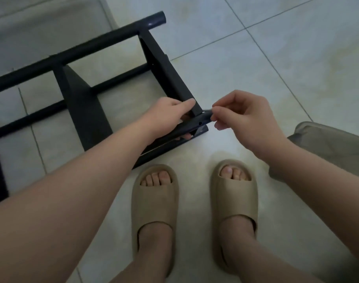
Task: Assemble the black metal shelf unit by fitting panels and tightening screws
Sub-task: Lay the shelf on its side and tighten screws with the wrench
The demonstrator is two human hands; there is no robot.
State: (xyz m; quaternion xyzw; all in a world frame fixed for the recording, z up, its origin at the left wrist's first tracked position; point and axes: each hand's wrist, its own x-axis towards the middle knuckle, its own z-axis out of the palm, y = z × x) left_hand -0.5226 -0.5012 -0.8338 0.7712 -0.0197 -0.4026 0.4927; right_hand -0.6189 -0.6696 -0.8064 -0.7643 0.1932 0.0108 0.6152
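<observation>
Down low, left hand [170, 113] curled round a tube [192, 125] of the black shelf frame [82, 111], right hand [248, 117] fingertips pinching the tube's end.

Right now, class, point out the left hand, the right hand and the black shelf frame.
left hand [168, 113]: head view, back of the hand.
right hand [248, 119]: head view, back of the hand.
shelf frame [85, 111]: head view, middle cross panel.

head view | looks steeply down, close over hands [246, 117] | tiled floor [276, 58] below
</observation>
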